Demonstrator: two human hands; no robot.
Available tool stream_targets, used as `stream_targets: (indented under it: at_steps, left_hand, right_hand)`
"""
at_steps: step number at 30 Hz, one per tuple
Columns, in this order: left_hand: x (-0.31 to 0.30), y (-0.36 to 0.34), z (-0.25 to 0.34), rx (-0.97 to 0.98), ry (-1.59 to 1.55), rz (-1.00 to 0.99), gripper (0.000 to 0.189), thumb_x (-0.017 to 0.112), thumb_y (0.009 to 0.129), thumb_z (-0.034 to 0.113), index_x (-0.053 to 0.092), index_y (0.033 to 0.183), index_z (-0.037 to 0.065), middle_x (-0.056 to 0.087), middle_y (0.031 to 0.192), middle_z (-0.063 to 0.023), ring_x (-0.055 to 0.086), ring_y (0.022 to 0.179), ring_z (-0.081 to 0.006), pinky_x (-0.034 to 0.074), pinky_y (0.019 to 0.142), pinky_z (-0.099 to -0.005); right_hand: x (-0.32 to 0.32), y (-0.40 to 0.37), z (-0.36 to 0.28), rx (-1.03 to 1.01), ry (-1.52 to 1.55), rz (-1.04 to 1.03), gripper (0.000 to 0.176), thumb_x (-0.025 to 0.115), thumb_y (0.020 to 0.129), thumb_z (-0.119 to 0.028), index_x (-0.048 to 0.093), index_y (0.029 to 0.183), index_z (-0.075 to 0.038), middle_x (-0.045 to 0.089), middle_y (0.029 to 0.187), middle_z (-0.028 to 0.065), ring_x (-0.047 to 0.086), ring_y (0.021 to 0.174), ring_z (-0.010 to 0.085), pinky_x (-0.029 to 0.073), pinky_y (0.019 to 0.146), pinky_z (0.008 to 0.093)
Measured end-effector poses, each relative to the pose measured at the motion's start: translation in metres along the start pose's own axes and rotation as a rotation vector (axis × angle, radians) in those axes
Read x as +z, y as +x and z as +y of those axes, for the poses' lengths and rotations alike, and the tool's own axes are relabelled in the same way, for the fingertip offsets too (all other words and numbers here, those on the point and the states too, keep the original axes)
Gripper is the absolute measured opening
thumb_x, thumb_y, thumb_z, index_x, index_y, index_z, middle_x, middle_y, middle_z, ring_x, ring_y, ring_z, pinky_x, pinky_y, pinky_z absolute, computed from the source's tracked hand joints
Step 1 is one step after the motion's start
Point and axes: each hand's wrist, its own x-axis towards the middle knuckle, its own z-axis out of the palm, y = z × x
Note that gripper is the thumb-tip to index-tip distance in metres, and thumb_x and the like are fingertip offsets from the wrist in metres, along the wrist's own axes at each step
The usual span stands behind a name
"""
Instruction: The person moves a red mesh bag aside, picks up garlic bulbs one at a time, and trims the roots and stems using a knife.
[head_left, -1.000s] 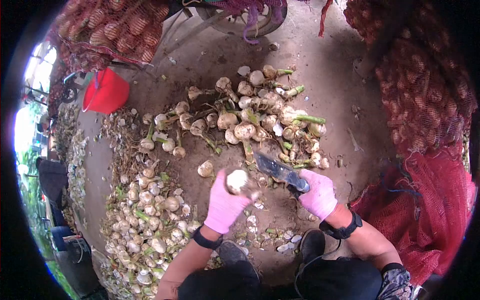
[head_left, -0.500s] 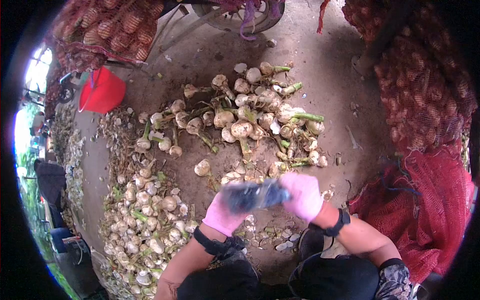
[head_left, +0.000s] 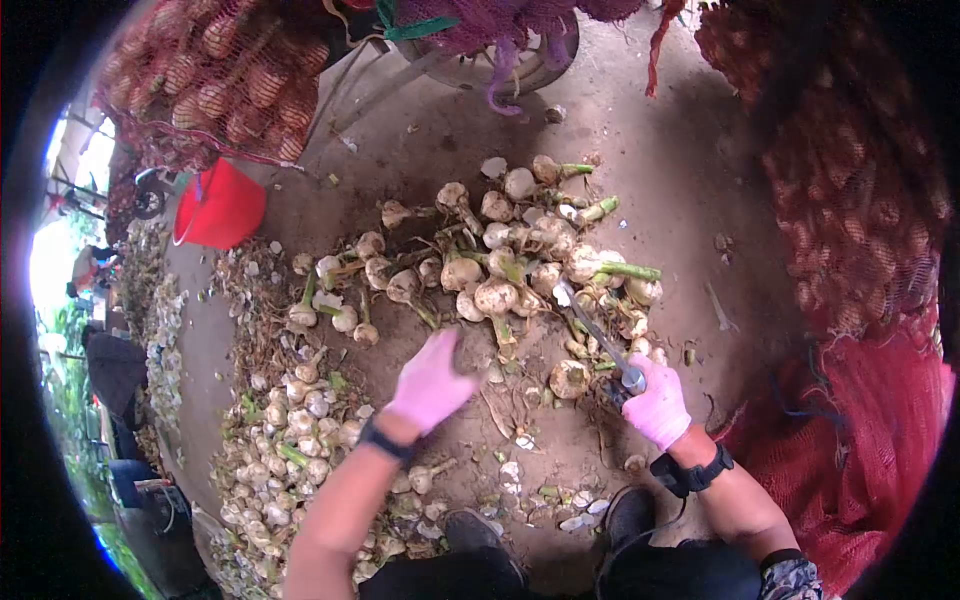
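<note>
My left hand (head_left: 432, 382), in a pink glove, is open over the ground with thumb and fingers apart and nothing held. It is just below the loose heap of garlic bulbs (head_left: 497, 296), which have stems and dirt on them. On the other side, my right hand (head_left: 657, 405), gloved in pink too, is closed around a tool with a long narrow metal blade (head_left: 598, 335). The blade points up and left, across the heap's right part. A dark part of the tool shows beside the fingers. One garlic bulb (head_left: 570, 379) lies left of that hand.
Trimmed garlic bulbs (head_left: 290, 440) are piled at lower left. A red bucket (head_left: 222, 208) stands beyond them. Filled mesh sacks (head_left: 850, 220) line the right, above a slack red net sack (head_left: 840, 450). A wheel (head_left: 545, 68) is at the top; my shoes (head_left: 470, 530) are below.
My hands, together at a blurred dark object half a second ago, are now apart. The left has moved up and left and opened; the right has moved right, with the blade now visible.
</note>
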Motion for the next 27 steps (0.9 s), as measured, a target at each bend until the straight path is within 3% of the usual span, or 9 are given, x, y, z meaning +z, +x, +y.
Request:
stream_targets:
  at_steps: [4, 9, 13, 16, 17, 19, 20, 24, 27]
  left_hand:
    - [0.034, 0.069, 0.027, -0.116, 0.115, 0.136, 0.069, 0.075, 0.066, 0.022, 0.044, 0.125, 0.003, 0.052, 0.115, -0.0234, 0.055, 0.106, -0.0387, 0.046, 0.092, -0.0437]
    - [0.066, 0.083, -0.002, 0.088, 0.158, 0.35, 0.063, 0.074, 0.063, 0.013, 0.049, 0.12, 0.005, 0.053, 0.113, -0.0221, 0.058, 0.095, -0.0393, 0.049, 0.085, -0.0438]
    - [0.051, 0.027, 0.011, 0.058, -0.738, 0.103, 0.057, 0.07, 0.066, 0.0, 0.049, 0.119, 0.002, 0.061, 0.106, -0.0168, 0.06, 0.103, -0.0248, 0.047, 0.089, -0.0317]
    - [0.03, -0.012, 0.016, 0.135, -0.418, -0.015, 0.071, 0.07, 0.068, -0.007, 0.038, 0.131, 0.004, 0.06, 0.107, -0.0075, 0.059, 0.099, -0.0144, 0.048, 0.09, -0.0301]
    - [0.033, -0.022, 0.012, 0.129, -0.42, -0.01, 0.071, 0.07, 0.068, -0.007, 0.038, 0.131, 0.004, 0.06, 0.107, -0.0075, 0.059, 0.099, -0.0144, 0.048, 0.09, -0.0301]
    - [0.04, -0.042, 0.004, 0.026, -0.991, -0.069, 0.075, 0.065, 0.068, -0.008, 0.032, 0.135, -0.003, 0.057, 0.115, -0.011, 0.056, 0.108, -0.0182, 0.045, 0.093, -0.0304]
    - [0.026, -0.048, 0.01, 0.132, -0.678, -0.078, 0.085, 0.067, 0.068, -0.009, 0.023, 0.14, -0.002, 0.054, 0.12, -0.0103, 0.055, 0.109, -0.018, 0.044, 0.095, -0.0306]
    - [0.006, -0.068, 0.036, 0.216, -0.951, -0.171, 0.092, 0.077, 0.07, 0.004, 0.019, 0.141, 0.0, 0.054, 0.118, -0.0087, 0.055, 0.106, -0.0164, 0.046, 0.093, -0.0303]
    - [0.003, -0.063, 0.05, 0.298, -0.759, -0.029, 0.085, 0.079, 0.07, 0.007, 0.026, 0.136, 0.003, 0.057, 0.112, -0.0077, 0.058, 0.1, -0.0163, 0.048, 0.09, -0.0309]
  right_hand:
    - [-0.005, -0.005, 0.004, 0.031, 0.058, -0.011, 0.013, 0.066, 0.073, -0.014, 0.058, 0.081, -0.007, 0.058, 0.067, 0.0185, 0.058, 0.067, 0.04, 0.046, 0.059, 0.0442]
    - [-0.013, -0.01, -0.006, 0.088, 0.103, -0.029, 0.02, 0.072, 0.073, -0.017, 0.057, 0.078, -0.004, 0.055, 0.064, 0.0187, 0.056, 0.06, 0.0382, 0.045, 0.056, 0.0403]
    - [-0.01, -0.009, -0.016, 0.004, 0.06, -0.078, 0.018, 0.07, 0.073, -0.016, 0.057, 0.079, -0.005, 0.057, 0.066, 0.0189, 0.057, 0.064, 0.0394, 0.045, 0.056, 0.0418]
    - [-0.013, -0.013, -0.042, -0.158, -0.002, -0.19, 0.016, 0.067, 0.071, -0.015, 0.06, 0.084, -0.009, 0.059, 0.07, 0.0171, 0.059, 0.068, 0.0391, 0.047, 0.058, 0.0431]
    - [-0.013, -0.014, -0.05, -0.163, -0.003, -0.196, 0.016, 0.067, 0.071, -0.015, 0.06, 0.084, -0.009, 0.059, 0.07, 0.0171, 0.059, 0.068, 0.0391, 0.047, 0.058, 0.0431]
    - [-0.013, -0.016, -0.063, -0.288, -0.047, -0.243, 0.023, 0.062, 0.069, -0.013, 0.059, 0.092, -0.011, 0.062, 0.083, 0.0138, 0.062, 0.076, 0.0362, 0.049, 0.064, 0.0436]
    - [-0.011, -0.018, -0.066, -0.347, -0.044, -0.239, 0.027, 0.063, 0.068, -0.013, 0.058, 0.094, -0.012, 0.06, 0.083, 0.0127, 0.061, 0.074, 0.0354, 0.049, 0.063, 0.044]
    - [-0.01, -0.024, -0.079, -0.423, -0.068, -0.241, 0.028, 0.065, 0.066, -0.014, 0.055, 0.092, -0.013, 0.058, 0.079, 0.011, 0.061, 0.072, 0.034, 0.048, 0.06, 0.0443]
    - [-0.02, -0.03, -0.089, -0.44, -0.124, -0.334, 0.029, 0.066, 0.066, -0.015, 0.054, 0.091, -0.012, 0.058, 0.08, 0.0101, 0.061, 0.072, 0.0333, 0.048, 0.06, 0.0442]
